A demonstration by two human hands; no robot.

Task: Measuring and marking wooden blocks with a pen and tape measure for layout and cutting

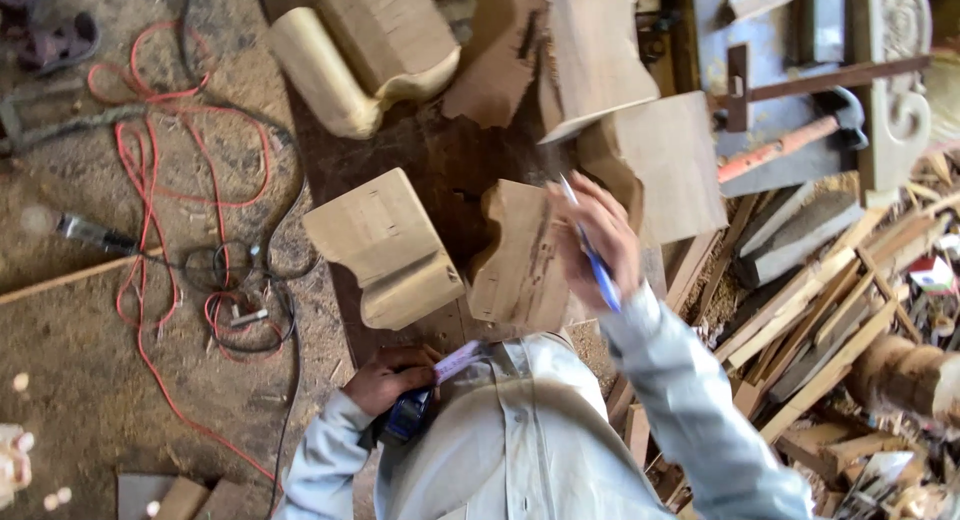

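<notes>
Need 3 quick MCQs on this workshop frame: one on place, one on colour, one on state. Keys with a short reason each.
1. Where does the red cable lie?
A. On the sawdust floor beside the dark board
B. Coiled on top of the carved blocks
C. Draped over the person's shoulder

2. What colour is the pen in the raised hand?
A. Green
B. Blue
C. Black

3. What is the state of the hand by the shirt?
A. Open and flat on the board
B. Closed on a small blue tool
C. Gripping a hammer

Answers:
1. A: the red cable loops over the floor, beside the dark board.
2. B: the pen in the right hand is blue, above the carved block.
3. B: the left hand is closed on a small blue tool at the shirt.
</notes>
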